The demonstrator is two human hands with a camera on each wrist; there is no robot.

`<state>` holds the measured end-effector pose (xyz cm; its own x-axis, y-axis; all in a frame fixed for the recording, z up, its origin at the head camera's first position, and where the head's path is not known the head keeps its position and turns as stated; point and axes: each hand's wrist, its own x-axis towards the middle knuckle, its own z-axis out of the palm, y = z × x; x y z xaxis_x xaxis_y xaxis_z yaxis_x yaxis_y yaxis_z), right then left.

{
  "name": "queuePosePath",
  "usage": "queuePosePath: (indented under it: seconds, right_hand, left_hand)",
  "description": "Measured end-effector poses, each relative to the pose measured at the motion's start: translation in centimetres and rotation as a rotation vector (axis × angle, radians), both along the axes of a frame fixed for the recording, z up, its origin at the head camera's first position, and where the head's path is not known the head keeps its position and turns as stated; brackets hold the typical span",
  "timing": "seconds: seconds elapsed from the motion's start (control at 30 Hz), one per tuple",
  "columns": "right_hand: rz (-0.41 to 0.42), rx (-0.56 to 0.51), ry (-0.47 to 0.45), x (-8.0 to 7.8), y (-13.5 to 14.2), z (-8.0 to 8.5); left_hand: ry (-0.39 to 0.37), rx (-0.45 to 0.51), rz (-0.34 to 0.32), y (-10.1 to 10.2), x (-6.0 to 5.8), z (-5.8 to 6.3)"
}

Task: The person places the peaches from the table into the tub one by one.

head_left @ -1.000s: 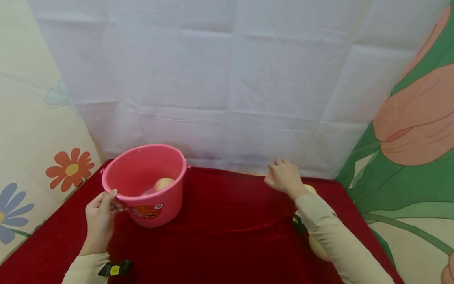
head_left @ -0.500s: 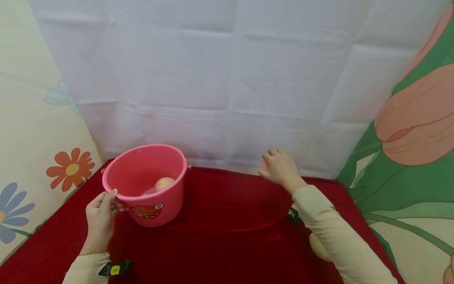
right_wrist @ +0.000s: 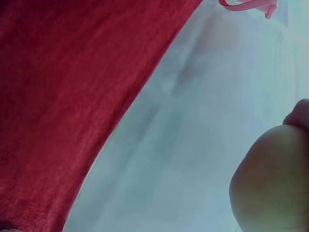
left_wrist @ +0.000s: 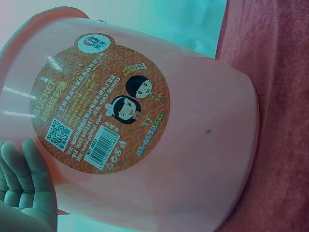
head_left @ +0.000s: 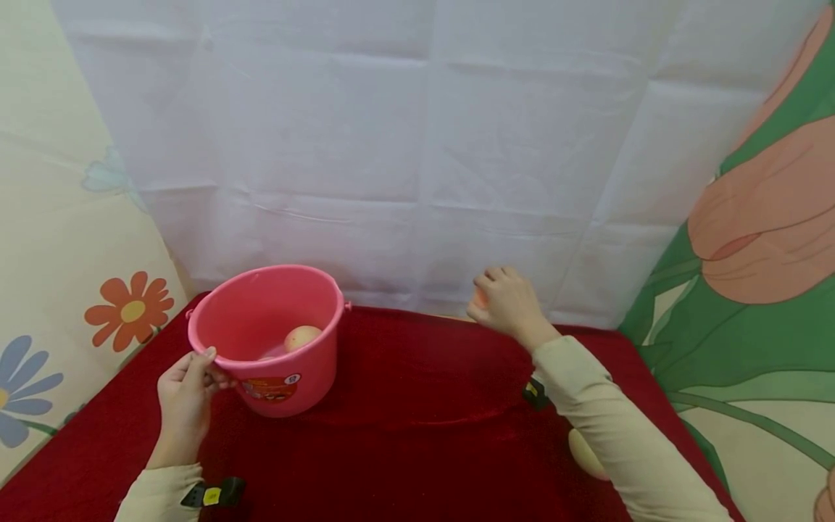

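Note:
My left hand (head_left: 185, 395) pinches the near-left rim of a pink bucket (head_left: 322, 370), thumb on top. In the left wrist view its fingers (left_wrist: 36, 166) lie along the outside wall by the printed label (left_wrist: 104, 104). My right hand (head_left: 509, 308) holds a round, pale orange fruit that looks like a peach (head_left: 480, 297), above the far edge of the table. The right wrist view shows the peach (right_wrist: 273, 183) large, with one fingertip (right_wrist: 299, 113) on it. Inside the bucket lies a similar fruit (head_left: 302, 337); a second one barely shows beside it.
Red cloth (head_left: 404, 457) covers the table. A pale yellow round fruit (head_left: 587, 455) sits at the right, partly hidden by my right forearm. Behind the table hangs a white sheet (head_left: 365, 145), with flower-printed cloth (head_left: 750, 341) on both sides.
My right hand has risen and moved left with the peach. The left hand and the bucket have stayed put. A yellow fruit near the right wrist is now covered by the sleeve.

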<state>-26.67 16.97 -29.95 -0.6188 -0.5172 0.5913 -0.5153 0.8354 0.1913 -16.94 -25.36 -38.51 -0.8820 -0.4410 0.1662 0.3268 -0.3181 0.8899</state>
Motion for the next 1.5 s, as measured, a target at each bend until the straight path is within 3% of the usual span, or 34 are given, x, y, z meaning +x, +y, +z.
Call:
queuePosePath:
  seconds: [0.97,1.5]
  right_hand:
    - [0.094,-0.044,0.066,-0.2,-2.3,1.6]
    - [0.130,-0.052,0.032,-0.4,-4.7,2.4]
  left_hand:
    - [-0.026,0.006,0.005,0.2,-0.2,0.3]
    - [-0.036,0.008,0.018,0.0,-0.1,0.2]
